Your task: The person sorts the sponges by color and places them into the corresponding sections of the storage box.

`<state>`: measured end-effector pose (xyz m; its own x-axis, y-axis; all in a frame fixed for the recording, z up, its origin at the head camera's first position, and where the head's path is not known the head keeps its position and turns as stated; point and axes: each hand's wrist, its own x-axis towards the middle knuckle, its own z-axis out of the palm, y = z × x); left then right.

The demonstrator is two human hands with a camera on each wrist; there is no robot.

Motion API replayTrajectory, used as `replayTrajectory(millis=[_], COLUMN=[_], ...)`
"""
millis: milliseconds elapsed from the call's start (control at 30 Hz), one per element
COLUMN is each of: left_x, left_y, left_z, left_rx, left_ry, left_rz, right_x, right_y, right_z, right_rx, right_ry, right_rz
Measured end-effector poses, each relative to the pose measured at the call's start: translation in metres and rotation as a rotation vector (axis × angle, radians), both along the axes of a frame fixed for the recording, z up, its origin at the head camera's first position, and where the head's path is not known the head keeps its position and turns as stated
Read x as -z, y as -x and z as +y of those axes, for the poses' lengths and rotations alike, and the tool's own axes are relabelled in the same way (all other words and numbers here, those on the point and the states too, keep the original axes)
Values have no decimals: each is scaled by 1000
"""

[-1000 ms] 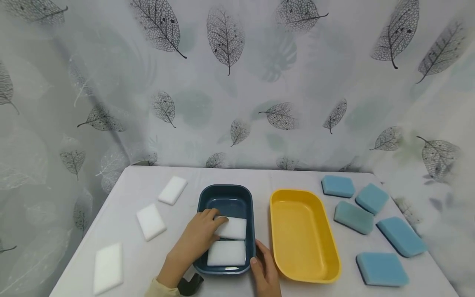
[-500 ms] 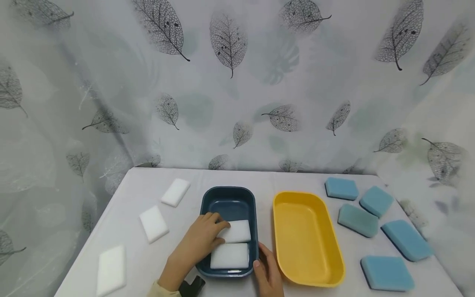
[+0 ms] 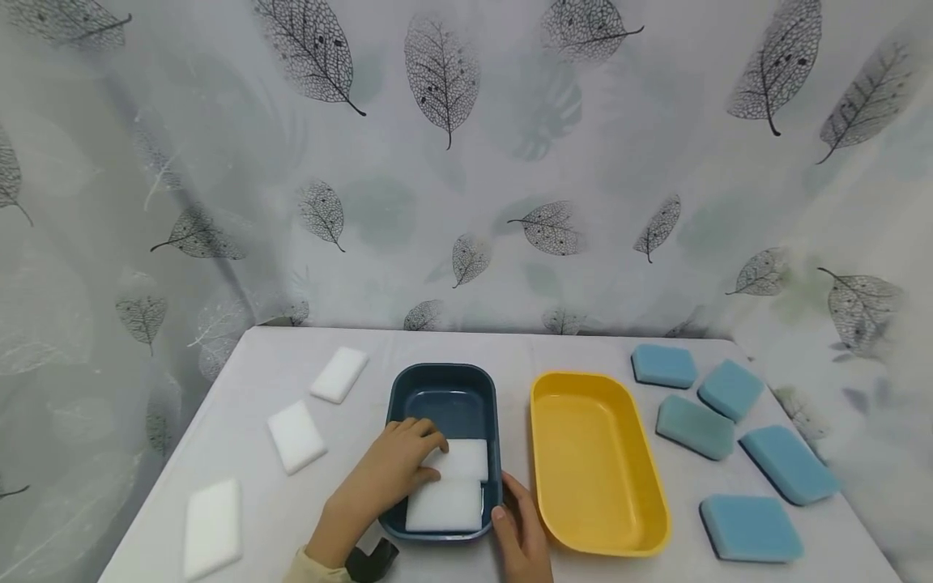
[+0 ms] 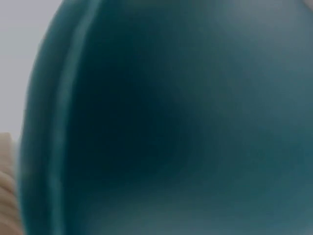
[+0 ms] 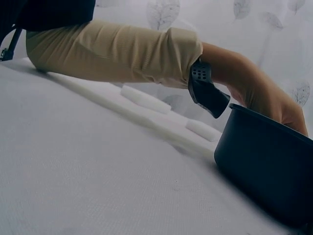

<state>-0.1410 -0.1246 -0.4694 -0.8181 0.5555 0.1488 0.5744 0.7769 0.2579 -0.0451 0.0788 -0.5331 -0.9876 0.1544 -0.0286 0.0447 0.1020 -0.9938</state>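
Observation:
In the head view, my left hand (image 3: 404, 461) reaches into the dark blue tray (image 3: 441, 371) from its left side. Its bent fingers and thumb grip the left end of a white sponge (image 3: 465, 458). Nearer to me, a second white sponge (image 3: 443, 506) lies in the tray, and the gripped one meets its far edge. My right hand (image 3: 523, 534) rests against the outside of the tray's near right corner, thumb by the rim; some fingers are hidden. The right wrist view shows the left hand (image 5: 266, 100) dipping over the tray wall (image 5: 264, 161). Blurred tray wall (image 4: 195, 112) fills the left wrist view.
A yellow tray (image 3: 594, 461) stands just right of the right hand. Three white sponges, including one nearest me (image 3: 212, 528), lie on the left of the table. Several blue sponges, one at the near right (image 3: 751, 528), are spread on the right. A leaf-patterned curtain (image 3: 466, 178) hangs behind.
My left hand has slid the far white sponge toward me inside the tray, and the near sponge has shifted slightly toward the near wall. The right hand stays at the corner.

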Motion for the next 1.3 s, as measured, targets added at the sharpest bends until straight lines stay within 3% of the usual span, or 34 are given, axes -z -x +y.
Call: replayTrajectory(millis=[300,567,733,867,967,1167,1300], left_x=[2,6,5,3,0,-4,-4], left_y=[3,2,6,7,11,21,22], left_z=[-1,0,0,-3,-6,-18,-39], left_rx=[23,43,42,56,55,25,-66], left_ry=[25,18,22,6,-54,-162,-179], left_rz=[13,13,40,3,-14,110,175], right_x=[3,2,1,-1,-1,1,0], right_y=[1,-2,1,0,2,5,-1], right_z=[1,3,2,1,1,1,1], right_rx=[-4,4,-1,1,0,-12,-21], right_ry=[13,1,20,23,32,50,38], right_rz=[95,15,29,43,41,57,25])
